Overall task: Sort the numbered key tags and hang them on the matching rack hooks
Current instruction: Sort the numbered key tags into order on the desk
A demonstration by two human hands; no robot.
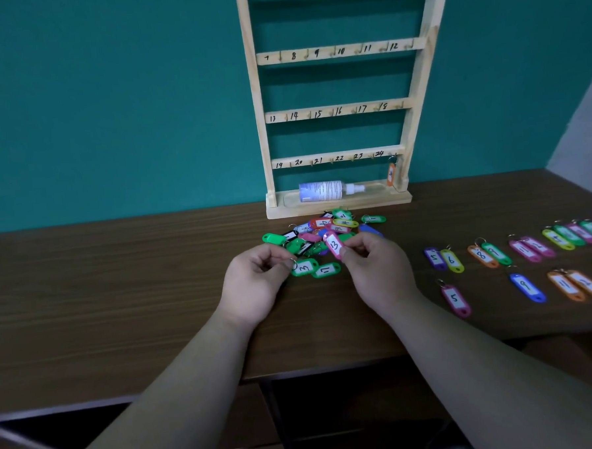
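Sorting light plastic key tags in front of a pale wooden rack (336, 110)

The rack stands at the far edge of the wood-grain table (120, 302), one orange tag (391, 174) hung low right. The pile (322, 233) lies just before it, sorted rows (529, 260) to the right. The right hand (375, 264) pinches a pink tag 13 (334, 244); the left hand (256, 278) nips a green tag's (303, 267) ring. Stiff, slick, probably feather-light: best held by the edges or ring.

Pink tag marked 13 (334, 244) raised, tilted, above loose multicoloured tag pile (322, 233) on desk before wooden rack (333, 109). Green tags 3 (303, 268) and 17 (326, 270) flat nearby. Sorted tag rows (530, 263) lie right. Orange tag (391, 174) hangs on bottom-right hook.
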